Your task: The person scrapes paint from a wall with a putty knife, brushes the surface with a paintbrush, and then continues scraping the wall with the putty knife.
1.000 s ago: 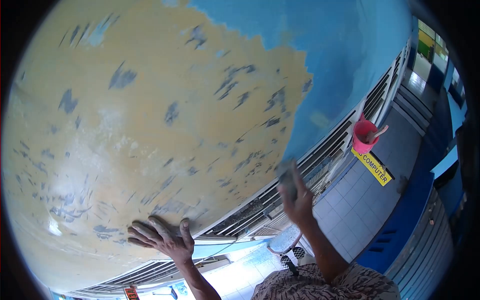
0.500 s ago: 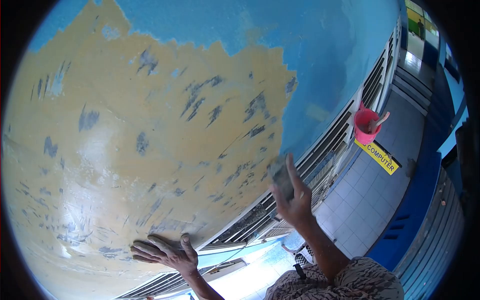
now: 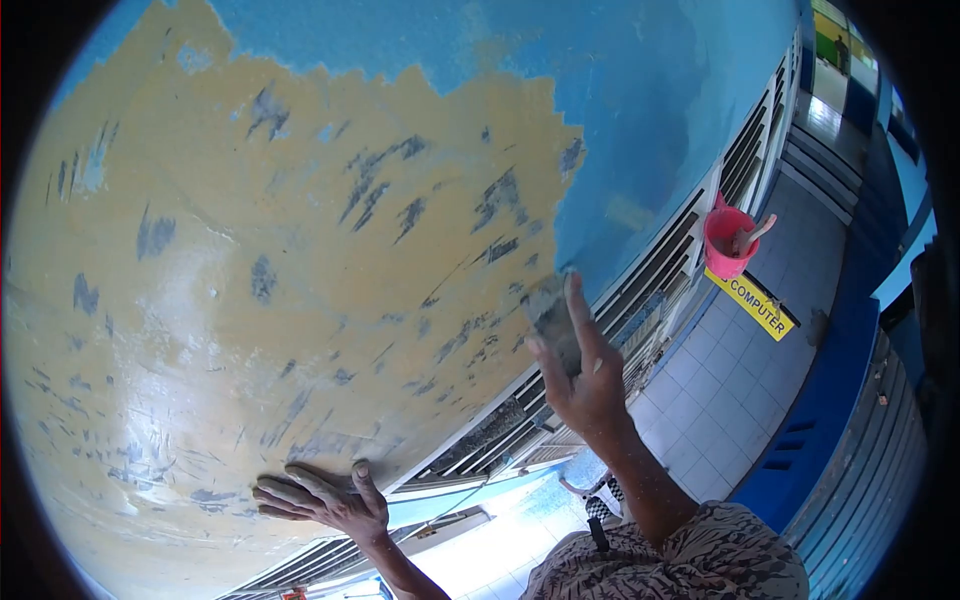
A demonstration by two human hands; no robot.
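Note:
A wall fills the left and middle of the head view, with a tan stretch [image 3: 200, 330] marked by dark grey scuffs and a jagged border to blue paint [image 3: 640, 110]. My right hand [image 3: 592, 388] grips a flat grey sanding block [image 3: 553, 318], thumb and fingers along its sides, against the wall near the tan area's right edge. Dust coats the fingers. Lower down, my left hand [image 3: 335, 500] lies on the tan surface with its fingers spread, holding nothing.
White window louvres [image 3: 750, 180] run along the wall's edge. A pink bucket [image 3: 728, 243] with a handled tool inside hangs there, beside a yellow "COMPUTER" sign [image 3: 750, 303]. Beyond are a tiled floor [image 3: 705, 400], a slatted bench [image 3: 850, 480] and a distant person [image 3: 841, 52].
My right hand and the sanding block have moved slightly up along the wall. My left hand stays at the same spot on the wall; the view has shifted a little.

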